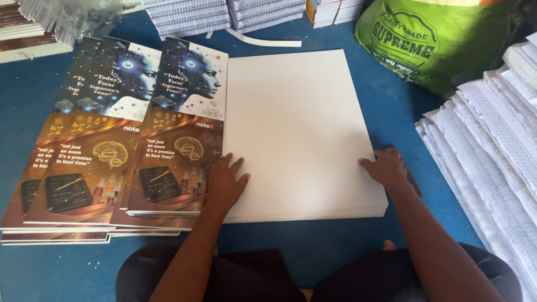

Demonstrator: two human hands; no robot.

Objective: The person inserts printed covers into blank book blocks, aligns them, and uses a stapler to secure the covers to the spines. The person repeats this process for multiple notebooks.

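A stack of blank white sheets (296, 123) lies on the blue floor in front of me. My left hand (225, 183) rests flat, fingers spread, on the stack's left edge where it meets the printed covers. My right hand (387, 168) presses on the stack's right edge near its front corner, thumb on top of the sheets. To the left lie overlapping piles of glossy printed covers (112, 140) with dark blue and brown pictures. Neither hand lifts a sheet.
A green printed sack (430, 39) sits at the back right. Fanned stacks of ruled white paper (492, 151) line the right side. Bound paper bundles (224, 17) stand along the back, more at the far left (22, 28). My knees are at the bottom edge.
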